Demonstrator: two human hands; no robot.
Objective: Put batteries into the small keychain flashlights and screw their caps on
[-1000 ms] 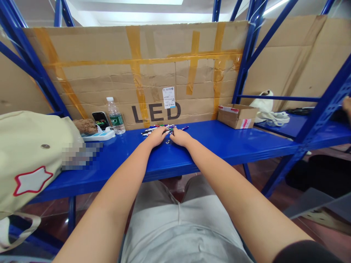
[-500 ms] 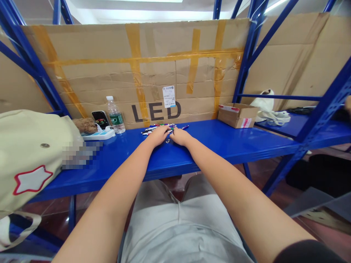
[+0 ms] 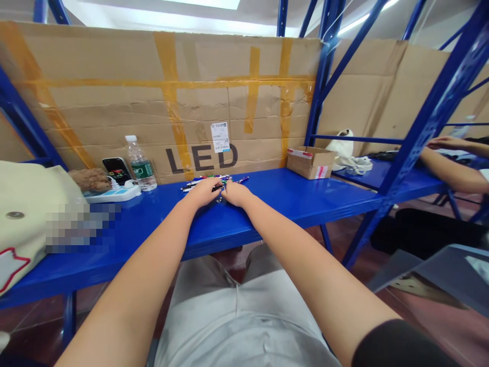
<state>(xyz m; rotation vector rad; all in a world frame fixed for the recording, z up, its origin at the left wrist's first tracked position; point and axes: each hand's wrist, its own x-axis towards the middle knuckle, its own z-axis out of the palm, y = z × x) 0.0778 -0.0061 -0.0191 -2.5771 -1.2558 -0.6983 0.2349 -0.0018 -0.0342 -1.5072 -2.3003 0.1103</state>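
My left hand (image 3: 205, 192) is closed, with a dark, thin pen (image 3: 217, 188) showing at its fingertips. Close against that pen's end is my right hand (image 3: 236, 193), its fingers curled inward; what they pinch is hidden. Several pens (image 3: 187, 188) in mixed colours lie in a loose pile just behind both hands, partly covered by them. One purple-blue pen (image 3: 243, 179) pokes out beyond my right hand. Small shiny pieces (image 3: 219, 200), too small to name, rest on the blue tabletop (image 3: 290, 196) just in front of my fingers.
Left of the pile stand a water bottle (image 3: 141, 165), a phone (image 3: 116, 171), a white power strip (image 3: 114, 194), a brown fuzzy item (image 3: 89, 180) and a cream bag (image 3: 34, 204). A small carton (image 3: 310, 162) sits right. Cardboard (image 3: 133, 109) walls the back. Another person's arm (image 3: 451, 165) shows far right.
The camera view has turned right, so everything sits further left and another person's arms have come into view. The dark pen at my left fingertips now shows more clearly. Both hands stay together by the pile.
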